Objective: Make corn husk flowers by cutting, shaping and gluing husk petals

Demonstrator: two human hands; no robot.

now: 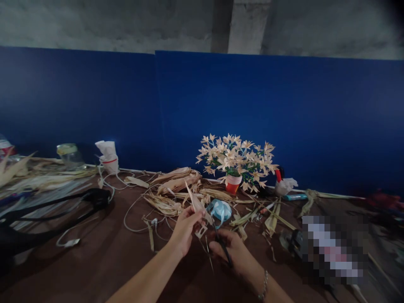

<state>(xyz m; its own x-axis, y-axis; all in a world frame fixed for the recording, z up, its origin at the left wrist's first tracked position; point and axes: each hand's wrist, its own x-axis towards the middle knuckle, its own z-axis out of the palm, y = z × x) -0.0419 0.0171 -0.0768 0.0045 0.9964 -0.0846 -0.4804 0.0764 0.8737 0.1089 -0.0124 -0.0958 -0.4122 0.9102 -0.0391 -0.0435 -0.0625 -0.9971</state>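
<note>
Left hand (185, 229) pinching, thumb uppermost; right hand (237, 251) curled (both forearms (150, 269) angled inward).

Husk piece (197, 203), left hand (185, 229): papery, matt
Bracelet (264, 285) below right hand (235, 250): silvery metal
Ribbon roll (221, 209) beyond hands: glossy, satin-like
Husk heap (176, 184) beyond left hand: rough, fibrous
</note>
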